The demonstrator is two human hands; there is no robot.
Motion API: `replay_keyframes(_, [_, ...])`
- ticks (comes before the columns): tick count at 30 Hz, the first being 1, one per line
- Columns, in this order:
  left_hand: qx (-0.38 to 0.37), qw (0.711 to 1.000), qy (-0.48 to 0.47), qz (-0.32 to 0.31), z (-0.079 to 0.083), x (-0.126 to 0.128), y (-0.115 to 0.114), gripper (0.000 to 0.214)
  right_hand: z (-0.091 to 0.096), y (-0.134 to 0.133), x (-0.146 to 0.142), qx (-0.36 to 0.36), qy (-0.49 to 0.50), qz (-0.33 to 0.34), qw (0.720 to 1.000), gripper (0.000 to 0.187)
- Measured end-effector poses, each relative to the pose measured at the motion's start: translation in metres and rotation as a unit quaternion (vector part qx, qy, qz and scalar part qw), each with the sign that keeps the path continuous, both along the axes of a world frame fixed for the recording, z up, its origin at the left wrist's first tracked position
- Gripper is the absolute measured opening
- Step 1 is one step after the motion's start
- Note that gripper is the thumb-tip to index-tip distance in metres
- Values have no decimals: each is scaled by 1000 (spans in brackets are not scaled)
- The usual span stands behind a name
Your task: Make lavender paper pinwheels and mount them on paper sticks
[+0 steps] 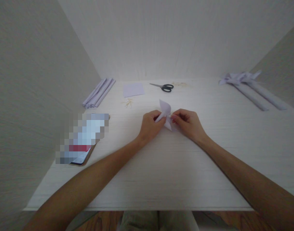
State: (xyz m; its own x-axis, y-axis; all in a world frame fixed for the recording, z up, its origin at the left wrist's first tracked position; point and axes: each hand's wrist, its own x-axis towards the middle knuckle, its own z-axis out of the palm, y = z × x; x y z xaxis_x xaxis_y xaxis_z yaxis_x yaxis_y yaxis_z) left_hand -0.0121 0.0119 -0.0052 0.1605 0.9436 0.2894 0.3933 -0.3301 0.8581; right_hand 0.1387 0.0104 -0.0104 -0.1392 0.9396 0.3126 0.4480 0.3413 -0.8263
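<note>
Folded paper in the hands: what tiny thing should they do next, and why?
Perhaps the right hand should gently press the middle of the folded paper: that hand is right beside it, the left hand pinches the paper, and one flap sticks up, perhaps springy.

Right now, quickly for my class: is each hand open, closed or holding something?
Left hand: closed, holding the folded paper.
Right hand: pinched closed at the folded paper; what it grips cannot be told.
</note>
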Motion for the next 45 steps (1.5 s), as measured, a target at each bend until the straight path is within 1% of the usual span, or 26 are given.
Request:
replay_keyframes(3, [1, 1000, 6, 6, 0, 1, 0, 12, 2, -2, -1, 6, -21, -21, 1000, 17])
replay_keyframes(5, [13, 1000, 11, 9, 0, 2, 0, 11, 3, -5, -2, 22, -49, -36, 998, 19])
replay_keyframes(7, [38, 999, 19, 7, 1, 2, -1, 11, 5, -8, -3, 59, -86, -43, 994, 18])
replay_keyframes(11, [105, 994, 43, 5, 3, 3, -4, 13, 7, -13, -5, 156, -147, -38, 976, 15])
replay_keyframes(14, [152, 987, 51, 5, 4, 2, -7, 13, 7, -15, -7, 194, -141, -48, 970, 12])
replay_keyframes(19, [185, 982, 38, 6, 1, 1, -8, 17, 8, -17, -10, 197, -118, -66, 971, 10])
replay_keyframes(24, [170, 985, 7, -1, 2, 2, -8, 22, 8, -18, -11, 191, -118, -81, 971, 10])
replay_keyframes(28, [139, 990, -20, -2, 2, 3, -5, 21, 6, -18, -11, 191, -122, -101, 969, 13])
replay_keyframes(32, [122, 992, -37, -8, 0, 3, -2, 18, 5, -17, -12, 196, -121, -106, 967, 14])
replay_keyframes(45, [108, 992, -68, -12, -1, 3, -2, 19, 5, -17, -12, 198, -132, -105, 966, 16])
